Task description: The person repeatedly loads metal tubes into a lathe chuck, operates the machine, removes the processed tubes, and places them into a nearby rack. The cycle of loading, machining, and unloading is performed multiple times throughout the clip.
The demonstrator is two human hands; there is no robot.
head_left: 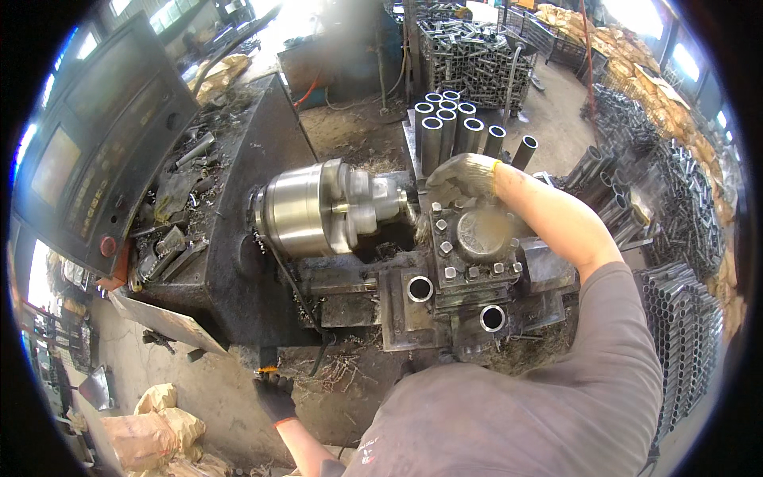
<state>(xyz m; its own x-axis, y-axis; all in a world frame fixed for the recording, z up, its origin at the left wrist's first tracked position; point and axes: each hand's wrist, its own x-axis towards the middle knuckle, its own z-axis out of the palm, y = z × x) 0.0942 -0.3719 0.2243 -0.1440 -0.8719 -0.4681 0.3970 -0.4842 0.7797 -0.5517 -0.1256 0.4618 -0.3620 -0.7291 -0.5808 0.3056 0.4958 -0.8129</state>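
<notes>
In a dark glove, my left hand (275, 397) is low at the left, closed at the lathe's lower front beside a small yellow-orange piece (267, 370). What it grips is hidden. My right arm reaches across the tool post (478, 238), which carries several square-headed bolts. Beyond it, my right hand (465, 176), in a pale, dirty glove, bends downward with its fingertips unclear. To its left, the shiny lathe chuck (298, 211) has blurred jaws around a workpiece (387, 195). Two short steel tubes (420, 289) stand upright on the near side of the carriage.
Several steel tubes (431, 143) stand upright just beyond my right hand. A wire basket of metal parts (477, 67) is behind them. Stacked tubes (679, 342) fill the right side. Metal scraps cover the headstock top (179, 199); sacks (147, 437) lie at lower left.
</notes>
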